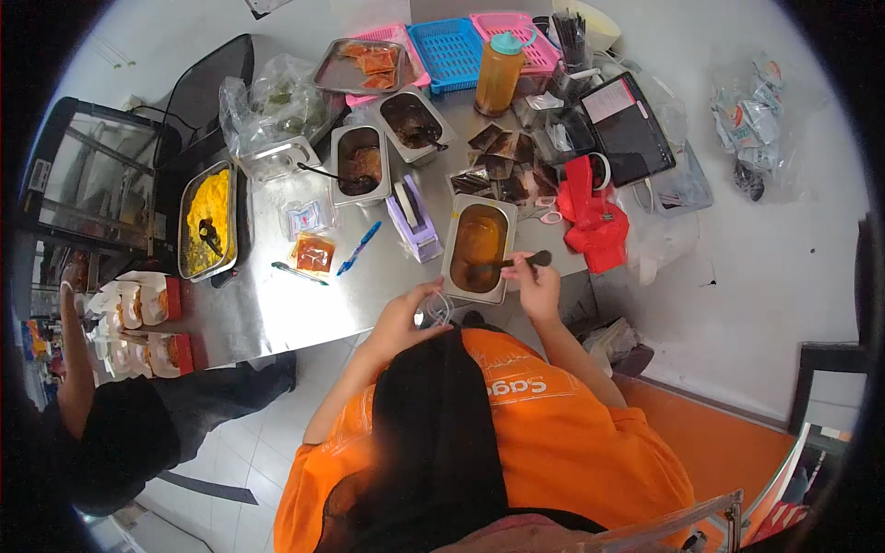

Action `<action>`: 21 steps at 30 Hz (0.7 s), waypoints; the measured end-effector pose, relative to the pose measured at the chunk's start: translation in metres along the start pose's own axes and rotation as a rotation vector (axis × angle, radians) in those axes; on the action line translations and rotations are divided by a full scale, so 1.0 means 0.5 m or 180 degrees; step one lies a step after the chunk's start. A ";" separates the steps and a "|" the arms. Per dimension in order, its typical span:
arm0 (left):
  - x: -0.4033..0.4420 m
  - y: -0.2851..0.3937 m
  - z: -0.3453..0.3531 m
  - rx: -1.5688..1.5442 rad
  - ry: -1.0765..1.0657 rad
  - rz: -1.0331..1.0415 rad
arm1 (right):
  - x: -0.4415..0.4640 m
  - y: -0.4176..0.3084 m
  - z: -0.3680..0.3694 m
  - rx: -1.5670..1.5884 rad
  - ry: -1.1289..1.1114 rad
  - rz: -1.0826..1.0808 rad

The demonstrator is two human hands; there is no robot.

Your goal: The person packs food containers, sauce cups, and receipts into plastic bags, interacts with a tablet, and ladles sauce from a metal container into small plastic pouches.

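Orange shirt point(562, 415) close by, ladle point(498, 264) dipped beyond

By the left hand point(406, 318), a clear plastic item point(440, 311) is held between thumb and fingers, just beside the nearest metal pan point(475, 295). The ladle's handle is pinched by the right hand point(537, 286), its lower end dipped in that pan's orange-brown sauce point(481, 232). To the left, a purple tape dispenser point(419, 230) is set on the table point(267, 327); farther back, two more pans point(363, 197) are seen, then a squeeze bottle point(499, 81) and a blue basket point(449, 55).

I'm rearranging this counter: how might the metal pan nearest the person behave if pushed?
The pan is shiny metal, so probably stiff. The sauce inside looks liquid and may slosh. Near the edge of the counter, the pan might tip off.
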State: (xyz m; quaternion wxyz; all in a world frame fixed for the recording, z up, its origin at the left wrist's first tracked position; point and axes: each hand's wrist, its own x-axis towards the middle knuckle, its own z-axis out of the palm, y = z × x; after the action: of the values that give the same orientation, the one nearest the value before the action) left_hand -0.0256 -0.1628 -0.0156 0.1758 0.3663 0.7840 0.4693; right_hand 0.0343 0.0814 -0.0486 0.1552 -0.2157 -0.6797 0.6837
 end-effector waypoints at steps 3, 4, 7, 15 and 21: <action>0.000 -0.001 -0.002 0.0013 0.0004 -0.0009 | 0.020 0.010 -0.001 -0.0028 0.0242 -0.0153; -0.001 -0.002 -0.001 0.0000 0.0006 -0.0022 | 0.021 0.000 0.003 -0.0070 0.0281 -0.0291; 0.001 0.006 -0.004 -0.0029 -0.0035 -0.0128 | 0.029 -0.054 -0.004 -0.1728 -0.0665 -0.1919; 0.002 -0.004 -0.003 -0.0049 -0.0096 -0.0094 | -0.010 -0.080 -0.009 -0.2165 -0.1254 -0.1727; 0.004 -0.005 -0.004 -0.0106 -0.0102 -0.0136 | 0.004 0.011 -0.007 -0.0160 0.0084 -0.0238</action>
State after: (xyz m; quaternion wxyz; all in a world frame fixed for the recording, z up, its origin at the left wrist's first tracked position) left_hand -0.0292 -0.1634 -0.0165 0.2044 0.3540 0.7808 0.4726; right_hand 0.0348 0.0854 -0.0542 0.1841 -0.2030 -0.7021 0.6572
